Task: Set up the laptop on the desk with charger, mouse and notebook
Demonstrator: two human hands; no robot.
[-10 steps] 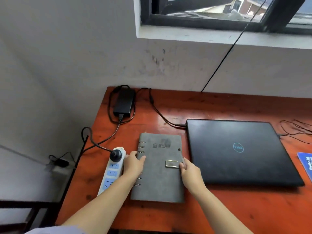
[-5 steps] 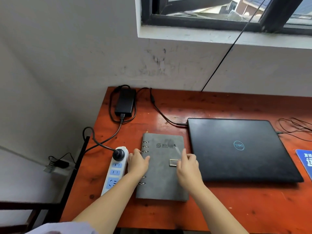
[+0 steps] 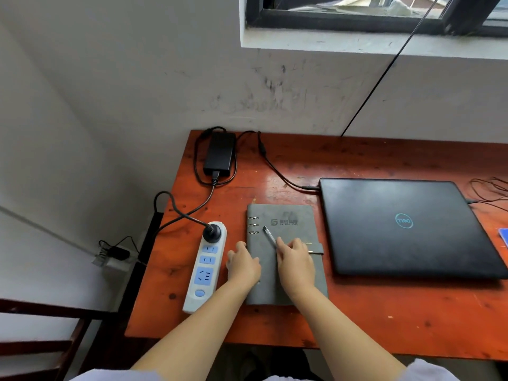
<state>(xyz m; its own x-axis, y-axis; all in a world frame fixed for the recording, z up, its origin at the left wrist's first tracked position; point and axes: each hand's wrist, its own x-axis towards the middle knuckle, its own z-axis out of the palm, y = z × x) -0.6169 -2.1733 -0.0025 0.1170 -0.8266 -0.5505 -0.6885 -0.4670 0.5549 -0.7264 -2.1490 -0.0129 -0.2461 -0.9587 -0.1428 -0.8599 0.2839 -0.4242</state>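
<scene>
A grey ring-bound notebook (image 3: 291, 215) lies closed on the orange wooden desk (image 3: 357, 320), left of a closed black laptop (image 3: 398, 229). My right hand (image 3: 295, 264) rests on the notebook cover and holds a silver pen (image 3: 269, 236) that points up and left. My left hand (image 3: 243, 264) presses on the notebook's left edge by the rings. The black charger brick (image 3: 220, 154) sits at the desk's back left corner. Its cable runs into the laptop's left side, and its plug sits in a white power strip (image 3: 204, 268).
Thin black wires (image 3: 489, 188) lie at the desk's right edge, next to a blue object (image 3: 503, 235) cut off by the frame. A wall and a window sill stand behind the desk. A dark wooden frame (image 3: 41, 350) is at the lower left, beside a floor adapter (image 3: 115, 255).
My right hand has left the notebook's clasp side and moved to the middle of the cover, bringing the pen into view. The left hand stays at the ring edge.
</scene>
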